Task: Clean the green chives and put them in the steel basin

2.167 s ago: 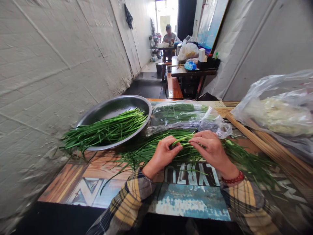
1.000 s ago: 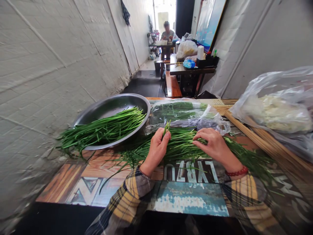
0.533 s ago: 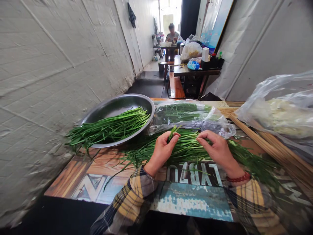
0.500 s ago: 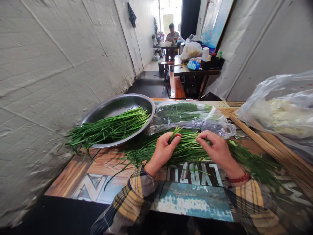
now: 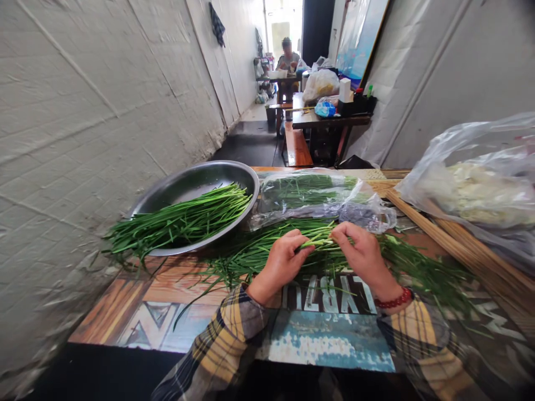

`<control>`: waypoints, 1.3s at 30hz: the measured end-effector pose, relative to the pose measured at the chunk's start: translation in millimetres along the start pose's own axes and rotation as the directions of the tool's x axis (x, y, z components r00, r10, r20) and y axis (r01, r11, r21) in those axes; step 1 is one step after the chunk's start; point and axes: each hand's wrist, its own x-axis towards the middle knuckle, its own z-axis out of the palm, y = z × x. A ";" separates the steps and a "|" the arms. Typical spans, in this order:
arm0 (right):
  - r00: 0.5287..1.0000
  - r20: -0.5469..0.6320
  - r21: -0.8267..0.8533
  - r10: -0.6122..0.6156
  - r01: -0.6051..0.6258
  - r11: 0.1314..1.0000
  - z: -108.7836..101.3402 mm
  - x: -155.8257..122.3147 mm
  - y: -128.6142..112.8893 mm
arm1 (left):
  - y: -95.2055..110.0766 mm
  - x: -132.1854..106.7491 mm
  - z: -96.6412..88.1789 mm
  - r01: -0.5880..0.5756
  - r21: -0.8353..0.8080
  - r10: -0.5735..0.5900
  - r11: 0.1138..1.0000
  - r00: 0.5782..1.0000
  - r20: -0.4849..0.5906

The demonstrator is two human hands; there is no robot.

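Note:
My left hand (image 5: 285, 259) is closed around a few Chinese chives (image 5: 318, 243), whose pale stem ends stick out to the right past the thumb. Thumb and fingers of my right hand (image 5: 361, 253) pinch at those pale ends. Under and behind both hands lies a loose pile of chives (image 5: 246, 253) on the patterned table (image 5: 330, 340). To the left, a metal basin (image 5: 200, 167) holds a bundle of chives (image 5: 196, 217), with its leafy ends hanging over the rim. Just beyond my hands rests a clear plastic bag (image 5: 309, 195) with more chives inside.
At the right are long wooden skewers (image 5: 434, 234) and a clear bag of pale food (image 5: 472, 189). Trimmed green scraps (image 5: 426, 273) lie beside my right hand. Farther back, another table (image 5: 330, 118) carries bags and boxes, and a person (image 5: 287, 61) sits behind it.
My right hand has come over to the stem ends held in my left hand. Those stems have tipped from pointing upward to pointing right. The camera view has shifted slightly.

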 end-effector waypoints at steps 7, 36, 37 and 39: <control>0.997 0.067 -0.046 0.033 -0.030 0.998 -26.5 8.4 12.3 | -0.5 2.2 -11.7 0.075 -0.089 -0.092 0.993 0.976 -0.199; 0.938 0.330 -0.171 -0.107 0.171 0.970 -24.1 7.1 17.8 | 0.1 0.0 -9.9 0.245 -0.329 -0.321 0.912 0.925 -0.202; 0.946 0.309 -0.105 -0.097 0.136 0.985 -24.5 7.7 15.8 | 0.0 0.0 -9.9 0.241 -0.330 -0.317 0.913 0.926 -0.202; 0.960 0.275 -0.002 -0.059 0.062 0.998 -25.0 8.5 11.6 | -0.1 -0.1 -10.0 0.237 -0.331 -0.314 0.913 0.928 -0.202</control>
